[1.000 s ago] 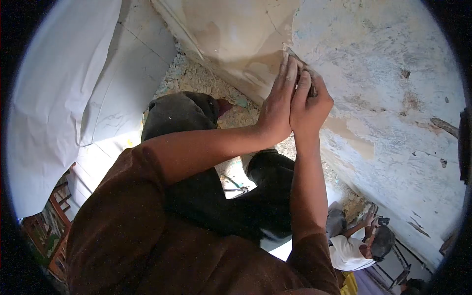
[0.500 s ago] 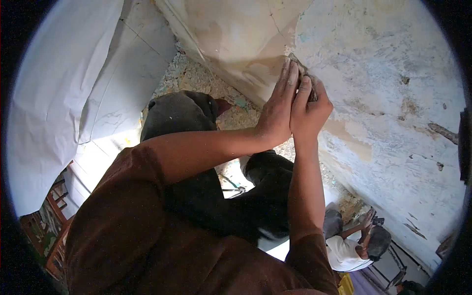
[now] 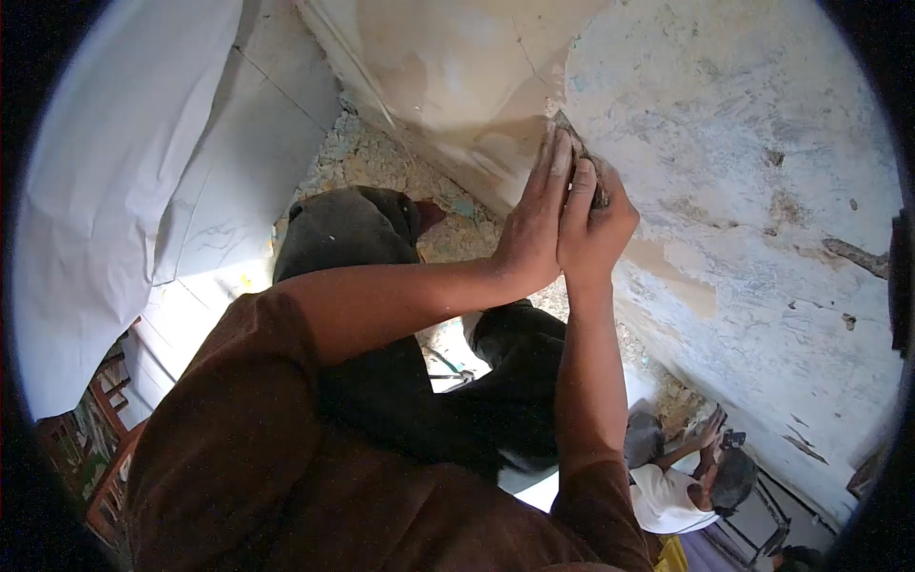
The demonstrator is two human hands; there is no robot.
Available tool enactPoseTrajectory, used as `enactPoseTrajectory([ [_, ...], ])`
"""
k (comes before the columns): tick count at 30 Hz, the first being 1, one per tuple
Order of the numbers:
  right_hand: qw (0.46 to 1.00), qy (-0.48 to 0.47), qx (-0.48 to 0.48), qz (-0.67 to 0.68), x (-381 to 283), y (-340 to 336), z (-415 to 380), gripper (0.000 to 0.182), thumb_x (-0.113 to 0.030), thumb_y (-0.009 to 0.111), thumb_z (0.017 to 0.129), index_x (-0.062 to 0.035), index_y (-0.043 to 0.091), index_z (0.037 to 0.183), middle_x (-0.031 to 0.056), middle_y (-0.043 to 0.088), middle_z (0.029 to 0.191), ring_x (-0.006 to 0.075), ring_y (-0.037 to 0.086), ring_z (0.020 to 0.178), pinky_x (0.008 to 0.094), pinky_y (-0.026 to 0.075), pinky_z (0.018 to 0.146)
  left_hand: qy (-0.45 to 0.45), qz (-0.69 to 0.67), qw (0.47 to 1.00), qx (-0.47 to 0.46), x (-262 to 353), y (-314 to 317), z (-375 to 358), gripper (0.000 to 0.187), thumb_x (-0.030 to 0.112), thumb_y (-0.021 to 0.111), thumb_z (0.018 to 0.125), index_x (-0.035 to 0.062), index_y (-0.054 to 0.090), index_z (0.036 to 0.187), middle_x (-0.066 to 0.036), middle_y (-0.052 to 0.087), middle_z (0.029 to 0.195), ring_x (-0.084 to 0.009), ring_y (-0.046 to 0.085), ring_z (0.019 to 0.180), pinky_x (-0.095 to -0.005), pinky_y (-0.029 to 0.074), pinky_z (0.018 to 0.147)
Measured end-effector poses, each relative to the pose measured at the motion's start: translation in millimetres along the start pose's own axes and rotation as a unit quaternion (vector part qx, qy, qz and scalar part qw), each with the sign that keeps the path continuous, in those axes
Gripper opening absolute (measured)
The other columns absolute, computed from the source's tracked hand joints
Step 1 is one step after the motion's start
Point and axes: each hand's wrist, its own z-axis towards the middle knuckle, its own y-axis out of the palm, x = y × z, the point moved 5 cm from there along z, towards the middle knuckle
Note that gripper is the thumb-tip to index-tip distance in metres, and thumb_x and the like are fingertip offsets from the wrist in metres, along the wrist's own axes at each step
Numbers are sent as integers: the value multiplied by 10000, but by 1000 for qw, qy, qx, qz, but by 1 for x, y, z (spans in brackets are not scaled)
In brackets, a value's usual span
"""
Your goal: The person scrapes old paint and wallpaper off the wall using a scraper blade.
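A flat, dirty grey scraper blade point(image 3: 574, 138) lies against the peeling wall point(image 3: 705, 114), mostly covered by my fingers. My left hand point(image 3: 534, 214) has its fingers straight and together, pressed along the blade. My right hand point(image 3: 599, 224) grips the same blade from the right, with its thumb or a finger laid along it and the others curled round the far side. The two hands touch each other. Dust whitens my fingertips. What part of the tool sits inside the right hand is hidden.
Rubble and paint flakes point(image 3: 367, 153) line the wall's foot. A white sheet point(image 3: 114, 191) hangs at left, above a reddish wooden frame point(image 3: 119, 458). Another person point(image 3: 681, 491) works by the wall at lower right, holding a dark object. Holes and cracks mark the wall.
Both hands, with the scraper blade, have shifted slightly down and left in view. The view itself has moved a little. The grip looks the same.
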Motion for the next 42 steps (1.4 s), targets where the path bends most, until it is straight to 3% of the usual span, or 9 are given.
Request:
enactPoseTrajectory([
  [3,999,37,-7,19,9,4,4,181,-123,553,949,-20,686,1018,227,679,861,406,678,784,387,529,691,-9,-28,999,17,-6,1,4,842,120,567,914,-36,21,1536,-323,70,1574,-472,130,1465,-467,248,1168],
  [5,1000,-15,-24,4,9,5,5,210,-119,553,973,22,686,1054,179,717,845,153,664,748,304,518,686,-2,-12,1000,26,-5,3,4,831,130,554,920,-47,19,1531,-330,68,1571,-490,128,1458,-472,244,1167],
  [9,1000,9,-12,-14,5,3,3,181,-114,554,944,-25,689,1028,225,687,878,399,683,791,377,534,689,6,-4,1000,8,-4,-1,4,828,134,553,920,-60,21,1525,-343,61,1566,-501,133,1451,-470,244,1166],
  [12,1000,27,-11,8,9,6,6,182,-117,559,941,-19,688,1025,228,686,874,388,689,787,373,533,688,-1,15,1000,8,-7,3,7,821,127,548,919,-64,25,1522,-354,57,1562,-503,129,1452,-470,239,1167],
  [14,999,4,-32,-20,7,5,5,198,-110,560,964,29,680,1038,184,708,823,148,656,716,302,516,665,3,-13,999,35,-5,1,5,820,117,548,916,-57,27,1525,-357,47,1561,-499,127,1455,-472,243,1166],
  [24,1000,17,-4,-6,7,-5,-2,184,-120,563,941,-10,692,1013,207,689,824,323,705,738,348,529,676,3,-21,1000,2,3,5,2,821,94,540,907,-50,24,1529,-332,47,1574,-478,95,1470,-467,245,1168],
  [30,998,39,9,52,10,3,4,204,-100,549,972,52,671,1032,155,705,816,125,620,710,289,516,681,7,-29,999,26,2,-6,9,836,91,550,900,-48,20,1531,-319,54,1580,-471,138,1464,-468,279,1152],
  [32,1000,11,8,11,2,4,8,181,-113,565,940,-10,694,1014,199,694,833,314,698,720,349,529,675,-7,-46,998,33,3,-12,10,816,115,535,912,-46,32,1534,-325,58,1578,-474,147,1462,-463,294,1146],
  [42,999,17,25,19,5,-8,-5,207,-91,541,979,71,662,1024,116,695,826,96,605,739,272,512,660,-6,-106,994,7,5,-1,3,859,177,580,915,-68,28,1525,-334,55,1576,-478,83,1474,-485,134,1197],
])
